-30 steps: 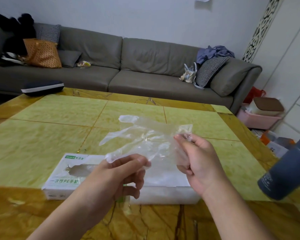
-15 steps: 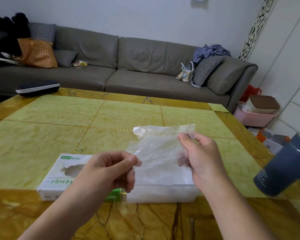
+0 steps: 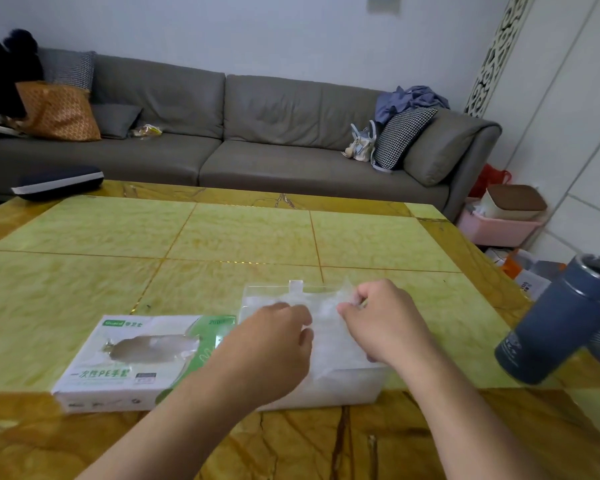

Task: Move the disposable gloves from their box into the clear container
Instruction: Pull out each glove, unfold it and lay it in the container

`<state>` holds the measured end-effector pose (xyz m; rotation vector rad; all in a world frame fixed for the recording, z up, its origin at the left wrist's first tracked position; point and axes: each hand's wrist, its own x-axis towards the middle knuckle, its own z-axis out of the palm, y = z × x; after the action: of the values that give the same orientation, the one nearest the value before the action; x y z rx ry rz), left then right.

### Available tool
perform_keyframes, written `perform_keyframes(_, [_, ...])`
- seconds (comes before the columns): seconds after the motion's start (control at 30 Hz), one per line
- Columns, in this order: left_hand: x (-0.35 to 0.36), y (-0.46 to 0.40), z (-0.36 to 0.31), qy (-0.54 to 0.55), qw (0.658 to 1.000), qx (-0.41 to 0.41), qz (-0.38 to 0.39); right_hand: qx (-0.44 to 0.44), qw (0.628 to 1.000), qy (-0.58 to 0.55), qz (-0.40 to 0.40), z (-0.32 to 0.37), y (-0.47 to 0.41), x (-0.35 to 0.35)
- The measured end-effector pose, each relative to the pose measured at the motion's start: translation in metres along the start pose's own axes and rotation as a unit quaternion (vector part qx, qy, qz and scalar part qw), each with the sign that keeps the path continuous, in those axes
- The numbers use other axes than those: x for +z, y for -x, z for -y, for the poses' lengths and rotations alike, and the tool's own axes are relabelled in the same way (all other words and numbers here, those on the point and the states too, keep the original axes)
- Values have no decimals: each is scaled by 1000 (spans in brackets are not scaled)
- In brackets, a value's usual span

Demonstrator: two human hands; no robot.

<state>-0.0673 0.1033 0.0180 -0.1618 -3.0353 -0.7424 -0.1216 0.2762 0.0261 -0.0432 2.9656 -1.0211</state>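
A white and green glove box (image 3: 132, 362) lies flat near the table's front edge, its oval slot facing up. Right beside it stands the clear container (image 3: 347, 386), with pale gloves inside. A folded clear glove (image 3: 326, 313) lies across the container's top. My left hand (image 3: 271, 348) pinches the glove's left part with curled fingers. My right hand (image 3: 381, 320) pinches its right edge between thumb and fingertips. Both hands hover low over the container opening.
A dark blue tumbler (image 3: 561, 323) stands at the table's right edge. The yellow-green stone table (image 3: 222, 244) stretches away ahead. Beyond it is a grey sofa (image 3: 257, 133) with cushions and bags. A pink bin (image 3: 499, 230) sits on the floor at right.
The glove went from spread open in the air to folded, and both hands have lowered it onto the clear container.
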Motion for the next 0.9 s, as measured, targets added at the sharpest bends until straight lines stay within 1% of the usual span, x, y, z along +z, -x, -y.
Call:
perform_keyframes(0.07, [7, -16, 3, -7, 996, -36, 78, 2, 998, 60, -13, -5, -3, 3])
perform_keyframes(0.13, [9, -26, 5, -3, 988, -55, 144, 10, 993, 114, -29, -8, -5, 5])
perform_keyframes(0.23, [8, -34, 6, -23, 977, -60, 203, 16, 983, 176, -55, -6, -4, 3])
perform_keyframes(0.43, [11, -42, 5, -80, 970, -60, 220, 23, 966, 247, -73, 2, 3, -4])
perform_keyframes(0.5, [11, -44, 5, -98, 969, -56, 220, -7, 961, 257, -99, 11, 9, -9])
perform_keyframes(0.53, [12, -45, 4, -105, 969, -48, 217, -40, 963, 242, -109, 18, 14, -11])
perform_keyframes(0.57, [12, -45, 2, -115, 970, -39, 212, -78, 968, 218, -101, 25, 20, -12])
perform_keyframes(0.6, [13, -46, 0, -131, 969, -25, 207, -109, 974, 182, -75, 32, 25, -10])
perform_keyframes(0.67, [12, -44, -5, -170, 963, 4, 210, -128, 983, 130, 12, 40, 33, -2])
perform_keyframes(0.73, [12, -43, -6, -176, 961, 13, 214, -105, 978, 152, 99, 38, 31, 5])
perform_keyframes(0.8, [10, -43, -3, -154, 965, 1, 214, -84, 961, 209, 160, 32, 25, 7])
perform_keyframes(0.83, [9, -43, -3, -147, 964, -5, 221, -72, 954, 233, 177, 30, 23, 6])
perform_keyframes(0.9, [3, -42, -5, -142, 958, -20, 248, -52, 945, 268, 180, 28, 17, 7])
